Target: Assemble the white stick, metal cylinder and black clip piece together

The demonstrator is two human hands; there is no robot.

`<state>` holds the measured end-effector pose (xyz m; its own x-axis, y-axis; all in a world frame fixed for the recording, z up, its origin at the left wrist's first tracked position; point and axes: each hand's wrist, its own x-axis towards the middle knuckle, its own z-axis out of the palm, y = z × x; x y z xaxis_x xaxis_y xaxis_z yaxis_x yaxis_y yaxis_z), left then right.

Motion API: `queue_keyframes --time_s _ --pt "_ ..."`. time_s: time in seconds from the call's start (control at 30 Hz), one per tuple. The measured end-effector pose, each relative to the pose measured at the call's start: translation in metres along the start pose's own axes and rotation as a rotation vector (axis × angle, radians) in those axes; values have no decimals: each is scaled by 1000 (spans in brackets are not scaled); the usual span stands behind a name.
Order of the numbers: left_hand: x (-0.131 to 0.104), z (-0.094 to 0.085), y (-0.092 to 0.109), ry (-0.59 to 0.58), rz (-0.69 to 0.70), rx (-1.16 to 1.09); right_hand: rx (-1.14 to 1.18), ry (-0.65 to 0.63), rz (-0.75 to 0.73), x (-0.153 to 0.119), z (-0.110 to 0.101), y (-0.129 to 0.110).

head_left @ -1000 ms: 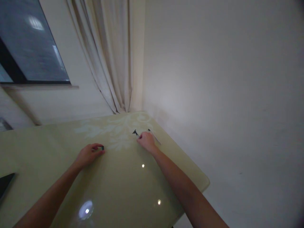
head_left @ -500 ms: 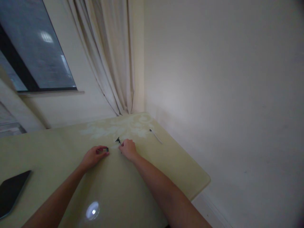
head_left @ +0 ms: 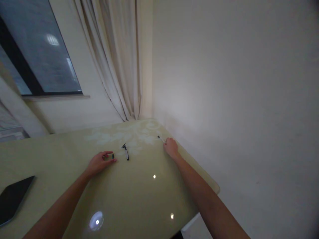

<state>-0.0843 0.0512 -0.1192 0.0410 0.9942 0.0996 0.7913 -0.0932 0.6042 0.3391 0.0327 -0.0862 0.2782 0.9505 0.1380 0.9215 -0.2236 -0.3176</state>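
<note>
My left hand (head_left: 100, 162) rests on the table with thumb and forefinger apart, one on either side of a small dark cylindrical piece (head_left: 113, 156) that stands between them; its exact kind is too small to make out. A razor (head_left: 126, 152) with a black head and a grey and black handle lies just right of that, touched by neither hand. Farther right, my right hand (head_left: 171, 147) is closed around the handle of a thin white toothbrush (head_left: 161, 138), whose dark head points to the upper left. The rest of its handle is hidden under the fingers.
The glossy yellowish table (head_left: 139, 199) has its right edge along the wall (head_left: 236, 99). A dark flat device like a closed laptop (head_left: 15, 199) lies at the left. Curtains (head_left: 119, 66) and a window (head_left: 50, 49) are behind the table.
My right hand has let go of the razor, which now lies on the table, and has moved right to the toothbrush. My left fingers have spread slightly around the small dark piece.
</note>
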Motion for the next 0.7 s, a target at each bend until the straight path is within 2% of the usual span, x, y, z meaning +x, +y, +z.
queue_keyframes --time_s 0.07,0.17,0.4,0.5,0.7 --pt "-1 0 1 -1 -8 -1 -6 -29 0 2 1 0" --pt "-2 1 2 6 -13 6 12 -54 -35 1 7 -19" --pt "-9 5 7 44 -7 57 120 -111 -203 -18 41 -101" --pt "-13 6 9 46 -1 82 155 -124 -252 -27 52 -127" --pt "-14 5 11 29 27 115 186 -125 -288 -36 58 -142"
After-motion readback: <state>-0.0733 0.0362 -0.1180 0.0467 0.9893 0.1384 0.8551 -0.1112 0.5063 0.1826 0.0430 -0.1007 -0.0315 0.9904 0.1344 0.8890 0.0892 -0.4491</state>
